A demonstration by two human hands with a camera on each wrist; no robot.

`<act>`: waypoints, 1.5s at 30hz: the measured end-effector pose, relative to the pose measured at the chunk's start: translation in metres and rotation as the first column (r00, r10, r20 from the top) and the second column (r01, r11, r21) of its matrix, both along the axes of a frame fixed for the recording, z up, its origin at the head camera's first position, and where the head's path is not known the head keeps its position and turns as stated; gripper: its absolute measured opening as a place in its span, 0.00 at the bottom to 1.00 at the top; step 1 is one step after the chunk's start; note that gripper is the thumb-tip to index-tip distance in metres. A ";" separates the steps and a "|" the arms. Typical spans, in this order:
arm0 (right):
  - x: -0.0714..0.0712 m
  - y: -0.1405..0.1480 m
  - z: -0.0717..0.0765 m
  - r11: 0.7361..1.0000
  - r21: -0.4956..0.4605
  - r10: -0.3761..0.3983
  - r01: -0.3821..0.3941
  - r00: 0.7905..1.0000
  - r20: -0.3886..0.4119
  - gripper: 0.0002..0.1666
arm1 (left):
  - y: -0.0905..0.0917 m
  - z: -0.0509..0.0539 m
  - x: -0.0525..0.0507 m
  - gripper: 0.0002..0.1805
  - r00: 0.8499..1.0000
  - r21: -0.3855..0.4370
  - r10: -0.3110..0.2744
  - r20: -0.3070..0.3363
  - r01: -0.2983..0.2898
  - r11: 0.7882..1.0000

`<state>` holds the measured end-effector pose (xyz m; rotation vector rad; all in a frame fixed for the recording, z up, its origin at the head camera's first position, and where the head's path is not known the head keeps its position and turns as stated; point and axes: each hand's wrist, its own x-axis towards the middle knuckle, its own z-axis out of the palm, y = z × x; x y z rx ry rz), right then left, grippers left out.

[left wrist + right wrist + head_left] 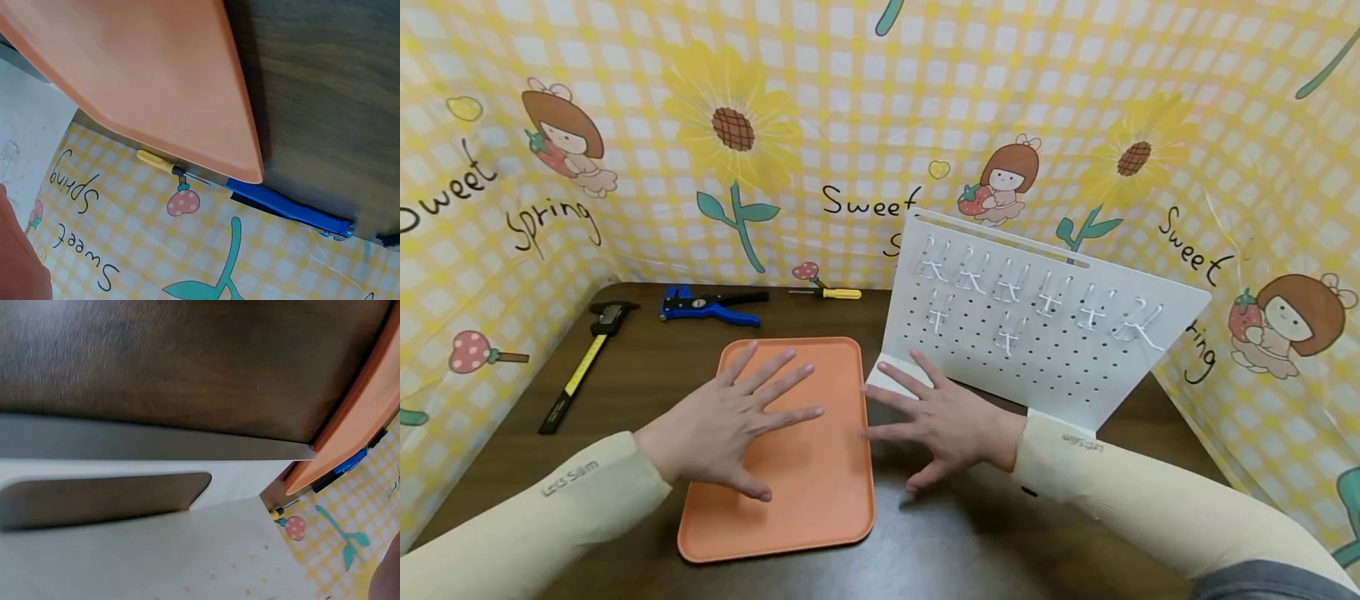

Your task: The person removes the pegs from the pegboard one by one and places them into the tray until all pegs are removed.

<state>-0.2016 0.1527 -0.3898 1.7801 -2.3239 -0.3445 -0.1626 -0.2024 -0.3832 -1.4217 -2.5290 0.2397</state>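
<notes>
A: What's the biggest thing there?

B: The cloth (pixel 850 108), yellow and white check, across the upper part of the head view and down both sides.

A: And below it?

B: The bench (pixel 940 542), dark brown, filling the lower middle.

A: Next in size?

B: The board (pixel 1000 358), white and full of small holes, right of centre. It leans back, with a long slot near its top edge and its foot on the bench.

A: Then the tray?

B: Yes, the tray (pixel 831 492), orange, just left of centre, lying flat. In the left wrist view it takes up the upper left.

A: How are the hands?

B: Both wide, fingers spread, holding nothing. The left hand (pixel 715 425) is over the tray. The right hand (pixel 947 421) is between the tray and the board, in front of the board's foot. I can't tell whether either touches anything.

A: Any tools?

B: What looks like a caliper (pixel 583 367), black with a yellow strip, slanting at the far left. Then the pliers (pixel 707 307), blue and black, above the tray's top edge, and the screwdriver (pixel 841 293), yellow-handled, to their right near the cloth.

A: Smallest?

B: The clear loops (pixel 1009 283) with white ties on the board: six in the upper row, two below.
</notes>
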 end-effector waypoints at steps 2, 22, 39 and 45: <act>0.001 0.002 0.001 0.998 -0.054 -0.028 0.032 0.997 0.065 0.51 | 0.001 0.000 -0.001 0.59 1.000 0.011 -0.016 0.001 0.016 1.000; 0.028 0.082 0.053 0.693 -0.708 -0.068 0.136 0.990 0.123 0.43 | 0.051 0.062 -0.060 0.37 0.995 0.510 -0.103 -0.001 0.089 0.856; 0.032 0.207 0.107 -0.097 -0.864 -0.250 0.493 0.829 0.501 0.32 | 0.137 0.095 -0.084 0.12 0.747 0.642 -0.044 0.663 -0.537 0.547; 0.027 0.230 0.093 -0.395 -0.648 0.154 0.651 0.742 0.652 0.26 | 0.167 0.089 -0.098 0.16 0.506 0.560 -0.240 0.828 -0.752 0.347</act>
